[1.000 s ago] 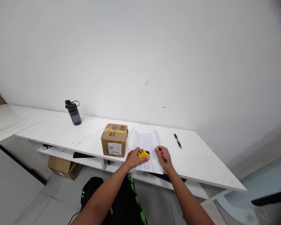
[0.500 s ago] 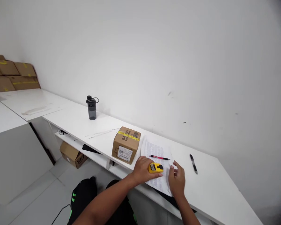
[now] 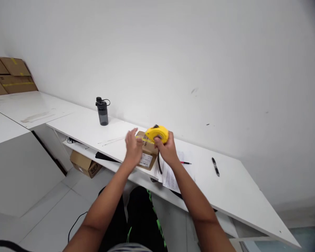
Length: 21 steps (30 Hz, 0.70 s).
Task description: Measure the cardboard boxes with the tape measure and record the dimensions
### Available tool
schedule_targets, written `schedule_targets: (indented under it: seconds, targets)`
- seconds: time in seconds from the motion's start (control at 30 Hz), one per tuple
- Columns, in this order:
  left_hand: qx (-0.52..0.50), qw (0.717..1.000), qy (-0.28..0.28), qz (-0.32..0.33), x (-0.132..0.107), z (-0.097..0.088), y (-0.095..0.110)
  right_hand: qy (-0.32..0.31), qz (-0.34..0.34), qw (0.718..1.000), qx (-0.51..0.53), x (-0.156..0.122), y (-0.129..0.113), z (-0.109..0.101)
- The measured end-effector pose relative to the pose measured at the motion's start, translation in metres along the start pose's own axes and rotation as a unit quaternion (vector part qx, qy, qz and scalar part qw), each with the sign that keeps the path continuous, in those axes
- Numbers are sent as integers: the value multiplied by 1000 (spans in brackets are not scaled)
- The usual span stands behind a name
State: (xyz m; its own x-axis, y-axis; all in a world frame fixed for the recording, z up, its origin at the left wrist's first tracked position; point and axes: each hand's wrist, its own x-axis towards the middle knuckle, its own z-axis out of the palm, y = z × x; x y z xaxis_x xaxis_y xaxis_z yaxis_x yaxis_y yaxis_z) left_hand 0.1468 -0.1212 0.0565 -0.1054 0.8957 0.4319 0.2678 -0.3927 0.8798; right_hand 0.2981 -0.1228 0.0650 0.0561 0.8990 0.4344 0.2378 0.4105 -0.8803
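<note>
My right hand [image 3: 168,148] grips a yellow tape measure [image 3: 156,133], held up over the right part of a small cardboard box [image 3: 150,151]. A dark strap [image 3: 160,163] hangs below that hand. Beside the box's left side is my left hand [image 3: 133,148], its fingers apart and somewhat blurred, with nothing clearly in it. The box stands near the desk's front edge, a white label on its front and yellow tape on top; the hands and tape measure cover part of it. Printed sheets [image 3: 170,180] lie to its right, with a red and black pen [image 3: 186,162] on them.
A dark water bottle [image 3: 103,112] stands on the white desk [image 3: 241,196] left of the box. Farther right lies a black pen [image 3: 215,167]. Several cardboard boxes [image 3: 18,84] are stacked at the far left. An open carton [image 3: 85,164] sits below the desk.
The tape measure has passed from my left hand to my right and risen from above the papers to over the box. My left hand has moved left to the box's side.
</note>
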Motion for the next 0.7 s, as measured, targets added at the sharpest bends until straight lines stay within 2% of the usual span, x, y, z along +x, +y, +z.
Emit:
schedule_targets:
  seconds: [0.07,0.1,0.17,0.23,0.33,0.5,0.6,0.7]
  targets:
    - [63,998,16,-26,16,-13,-29,-55,8,997,-47,33,7,8]
    - [47,997,-15,-54,20,-15,-43,-85,10,993,-77,46,12,13]
    - [-50,989,-77,-112,23,-14,-65,-137,-4,980,-147,64,21,22]
    - [-137,975,-102,-145,21,-8,-77,-180,-31,960,-213,72,25,29]
    - [-147,976,-93,-133,18,1,-79,-229,-53,935,-266,73,25,31]
    - [-94,989,-68,-87,17,0,-72,-247,-45,923,-293,68,16,15]
    - [-72,991,-69,-85,17,-3,-72,-251,-17,918,-308,57,9,-9]
    - [-24,994,-68,-76,16,-4,-73,-238,30,919,-312,38,6,-46]
